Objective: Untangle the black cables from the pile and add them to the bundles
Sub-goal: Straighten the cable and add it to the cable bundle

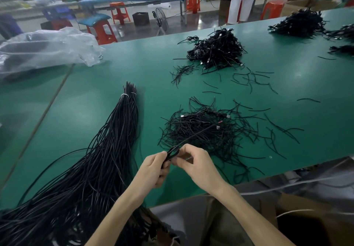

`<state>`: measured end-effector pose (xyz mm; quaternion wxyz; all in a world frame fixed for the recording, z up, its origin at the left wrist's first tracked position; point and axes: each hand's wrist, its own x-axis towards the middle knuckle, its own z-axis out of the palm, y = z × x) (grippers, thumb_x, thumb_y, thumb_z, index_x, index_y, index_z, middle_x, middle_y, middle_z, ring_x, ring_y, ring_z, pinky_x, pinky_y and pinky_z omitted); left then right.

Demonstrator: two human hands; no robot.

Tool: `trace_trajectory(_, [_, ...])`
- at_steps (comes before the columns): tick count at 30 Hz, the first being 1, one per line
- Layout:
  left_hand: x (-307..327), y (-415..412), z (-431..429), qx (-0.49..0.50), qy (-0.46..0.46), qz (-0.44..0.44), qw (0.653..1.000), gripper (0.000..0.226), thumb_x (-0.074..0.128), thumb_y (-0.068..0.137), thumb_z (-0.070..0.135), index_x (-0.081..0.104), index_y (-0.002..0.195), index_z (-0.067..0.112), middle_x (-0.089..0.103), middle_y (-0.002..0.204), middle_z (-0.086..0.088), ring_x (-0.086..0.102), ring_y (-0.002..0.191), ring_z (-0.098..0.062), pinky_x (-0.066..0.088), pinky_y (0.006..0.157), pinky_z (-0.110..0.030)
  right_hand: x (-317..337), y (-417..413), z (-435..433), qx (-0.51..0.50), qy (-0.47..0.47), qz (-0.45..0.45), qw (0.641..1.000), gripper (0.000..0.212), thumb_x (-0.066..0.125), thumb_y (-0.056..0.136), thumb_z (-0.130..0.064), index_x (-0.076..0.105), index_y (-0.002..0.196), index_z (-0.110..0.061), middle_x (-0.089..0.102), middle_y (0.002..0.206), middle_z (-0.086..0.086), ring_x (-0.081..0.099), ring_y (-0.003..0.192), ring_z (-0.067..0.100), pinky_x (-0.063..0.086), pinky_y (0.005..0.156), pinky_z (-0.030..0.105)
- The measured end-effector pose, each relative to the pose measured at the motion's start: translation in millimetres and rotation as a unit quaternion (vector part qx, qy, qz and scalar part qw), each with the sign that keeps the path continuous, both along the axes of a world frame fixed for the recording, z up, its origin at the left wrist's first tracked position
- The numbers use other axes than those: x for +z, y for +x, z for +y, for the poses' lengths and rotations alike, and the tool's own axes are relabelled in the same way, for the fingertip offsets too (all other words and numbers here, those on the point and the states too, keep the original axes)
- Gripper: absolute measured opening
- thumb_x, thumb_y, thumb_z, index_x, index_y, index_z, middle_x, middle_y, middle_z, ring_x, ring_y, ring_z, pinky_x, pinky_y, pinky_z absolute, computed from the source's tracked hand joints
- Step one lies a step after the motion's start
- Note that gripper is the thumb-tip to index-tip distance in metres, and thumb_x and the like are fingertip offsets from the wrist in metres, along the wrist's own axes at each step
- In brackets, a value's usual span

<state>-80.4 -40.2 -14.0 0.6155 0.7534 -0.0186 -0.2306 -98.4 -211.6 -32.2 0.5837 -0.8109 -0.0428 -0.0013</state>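
A coiled black cable (173, 152) is held between both hands above the green table's (99, 111) near edge. My left hand (153, 169) grips the coil from below. My right hand (199, 163) pinches it from the right. One end of the cable (197, 132) sticks out up and to the right, ending in a plug over a loose heap of black ties and cables (206, 128). A long bundle of straight black cables (107, 146), bound with white ties at its far end, lies to the left and spills off the table's near edge.
A pile of coiled black cables (216, 50) sits farther back, more piles (298, 23) at the far right. Loose black ties (252, 79) are scattered between them. A clear plastic bag (47, 48) lies at the far left. Orange stools and a person stand beyond the table.
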Motion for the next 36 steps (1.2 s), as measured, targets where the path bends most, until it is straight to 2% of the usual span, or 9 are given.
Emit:
trace_trajectory(6, [-1, -4, -2, 0.047, -0.023, 0.006, 0.999, 0.041, 0.035, 0.108, 0.022, 0.041, 0.067, 0.020, 0.031, 0.053, 0.009, 0.020, 0.045, -0.009, 0.021, 0.039, -0.020, 2, -7, 4, 0.046, -0.009, -0.023, 0.999, 0.010, 0.067, 0.100, -0.027, 0.062, 0.094, -0.020, 0.070, 0.090, -0.012, 0.063, 0.084, 0.005, 0.046, 0.075, 0.017])
trace_trajectory(10, [0, -2, 1, 0.022, -0.022, 0.010, 0.999, 0.039, 0.035, 0.108, 0.023, 0.041, 0.069, 0.021, 0.030, 0.053, 0.010, 0.020, 0.044, -0.008, 0.020, 0.039, -0.019, 5, -8, 2, 0.081, -0.125, -0.055, 0.987, 0.021, 0.055, 0.106, -0.033, 0.062, 0.101, -0.013, 0.067, 0.096, -0.004, 0.062, 0.089, 0.014, 0.051, 0.082, 0.041])
trace_trajectory(13, [2, -1, 3, 0.017, -0.012, 0.012, 1.000, 0.038, 0.034, 0.108, 0.024, 0.043, 0.071, 0.019, 0.030, 0.053, 0.009, 0.019, 0.045, -0.009, 0.020, 0.039, -0.019, 4, -8, 3, 0.086, -0.140, -0.075, 0.984, 0.025, 0.051, 0.108, -0.031, 0.059, 0.093, -0.013, 0.064, 0.090, -0.003, 0.059, 0.082, 0.014, 0.049, 0.078, 0.042])
trace_trajectory(18, [3, -1, 3, 0.008, -0.004, 0.006, 1.000, 0.042, 0.036, 0.109, 0.030, 0.046, 0.070, 0.019, 0.030, 0.058, 0.005, 0.021, 0.047, -0.012, 0.022, 0.041, -0.021, 1, -8, 4, 0.057, -0.112, -0.106, 0.986, 0.016, 0.057, 0.104, -0.021, 0.060, 0.090, -0.014, 0.060, 0.083, -0.006, 0.053, 0.074, 0.009, 0.040, 0.067, 0.020])
trace_trajectory(22, [7, 0, 5, -0.023, 0.024, -0.080, 0.996, 0.053, 0.039, 0.111, 0.033, 0.065, 0.067, 0.020, 0.057, 0.059, -0.003, 0.046, 0.045, -0.019, 0.039, 0.048, -0.025, 4, -4, -3, 0.014, -0.154, -0.161, 0.975, 0.013, 0.060, 0.101, -0.018, 0.063, 0.089, -0.013, 0.061, 0.085, -0.007, 0.054, 0.079, 0.009, 0.047, 0.073, 0.029])
trace_trajectory(26, [11, 3, 11, -0.023, 0.092, -0.168, 0.981, 0.034, 0.052, 0.107, 0.030, 0.080, 0.086, 0.030, 0.069, 0.083, -0.005, 0.071, 0.072, -0.023, 0.061, 0.074, -0.042, 14, 0, -8, -0.007, -0.275, -0.254, 0.927, 0.013, 0.061, 0.100, -0.016, 0.064, 0.087, -0.012, 0.063, 0.083, -0.005, 0.055, 0.079, 0.015, 0.051, 0.077, 0.037])
trace_trajectory(28, [15, 2, 17, -0.029, 0.077, -0.192, 0.978, 0.024, 0.056, 0.105, 0.018, 0.077, 0.100, 0.027, 0.073, 0.087, -0.008, 0.075, 0.078, -0.021, 0.062, 0.081, -0.045, 19, 3, -10, -0.017, -0.287, -0.276, 0.917, 0.013, 0.063, 0.099, -0.013, 0.066, 0.087, -0.011, 0.065, 0.082, -0.003, 0.058, 0.078, 0.017, 0.053, 0.076, 0.039])
trace_trajectory(32, [27, -1, 26, -0.063, -0.010, -0.207, 0.976, 0.020, 0.054, 0.102, 0.003, 0.064, 0.117, 0.012, 0.076, 0.089, -0.010, 0.075, 0.079, -0.024, 0.061, 0.079, -0.032, 29, 4, -13, -0.023, -0.288, -0.300, 0.909, 0.011, 0.065, 0.097, -0.010, 0.067, 0.087, -0.010, 0.066, 0.081, -0.002, 0.058, 0.076, 0.016, 0.054, 0.072, 0.040])
trace_trajectory(36, [33, 4, 29, -0.040, 0.094, -0.308, 0.946, 0.023, 0.073, 0.090, 0.017, 0.063, 0.108, 0.026, 0.063, 0.105, 0.012, 0.066, 0.097, -0.015, 0.056, 0.083, -0.029, 41, 2, -9, -0.007, -0.277, -0.317, 0.907, 0.020, 0.057, 0.102, -0.017, 0.069, 0.088, -0.007, 0.068, 0.083, 0.001, 0.061, 0.078, 0.021, 0.054, 0.073, 0.042])
